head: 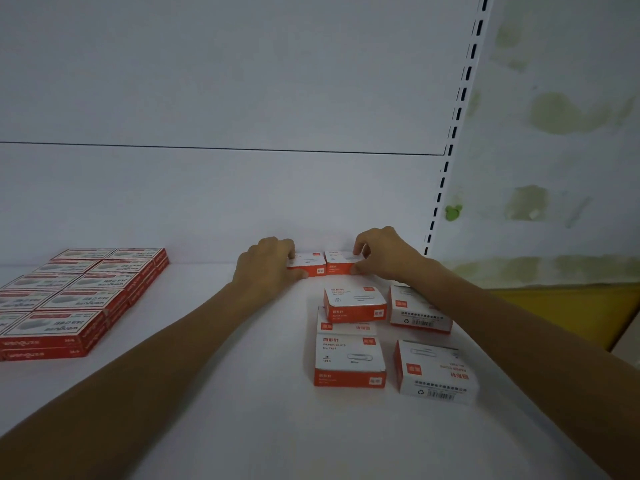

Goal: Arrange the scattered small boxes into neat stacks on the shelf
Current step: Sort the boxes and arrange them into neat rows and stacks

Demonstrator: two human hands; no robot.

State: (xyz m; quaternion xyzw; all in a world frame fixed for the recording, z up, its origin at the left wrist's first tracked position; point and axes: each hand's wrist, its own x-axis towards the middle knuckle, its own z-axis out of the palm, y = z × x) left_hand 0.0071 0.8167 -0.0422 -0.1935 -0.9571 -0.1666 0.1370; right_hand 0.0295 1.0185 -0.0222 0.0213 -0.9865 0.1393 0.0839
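Working at the back of the shelf [207,341], close against the back panel [242,202]. Gripping the left box [310,264] with the left hand [266,263], fingers curled over its far left end, thumb at the front edge. Pinching the right box [341,264] with the right hand [384,252], fingertips on top at the right end, thumb low on the front face. Holding both flat on the shelf, side by side, touching or very nearly so, red faces forward. Judged as the squaring-up step for a base row. To do it well: press inward evenly from both ends to close the seam; slide rather than lift, to avoid tipping either box; bring the two front faces into one line and check for parallel against the back panel. Leaves five loose boxes [353,303] nearer the front right, three bunched and overlapping, two more lying askew, one partly under the right forearm. Draw that forearm back high to avoid dragging them. Turn labels the same way before stacking. Also noted, well apart to the left: flat red boxes [79,296] in tidy rows, two layers deep. Usable as a pattern for alignment.
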